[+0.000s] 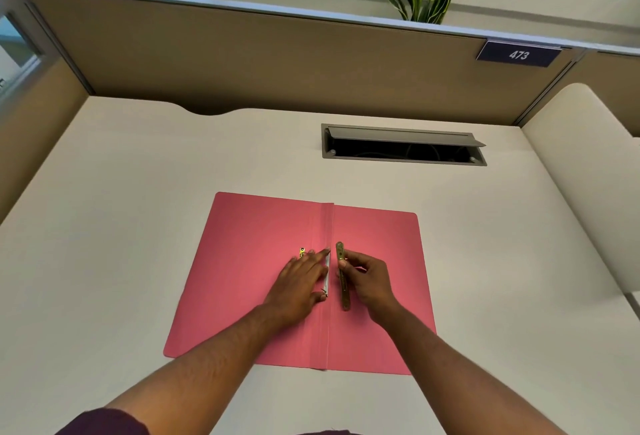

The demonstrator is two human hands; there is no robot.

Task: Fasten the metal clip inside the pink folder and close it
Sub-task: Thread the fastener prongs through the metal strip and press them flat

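The pink folder (256, 226) lies open and flat on the desk, its spine crease running toward me. My left hand (299, 284) rests flat on the left flap by the spine, fingers spread, with a white strip at its fingertips. A small brass clip piece (302, 252) lies just beyond its fingers. My right hand (369, 278) pinches the long brass metal clip bar (343, 290), which lies along the right flap just beside the spine.
A grey cable hatch (403, 145) with its lid up is set into the desk (138, 192) beyond the folder. Tan partition walls (242, 60) enclose the desk at the back and sides; a sign (518, 54) reads 473. Plants stand behind the partition.
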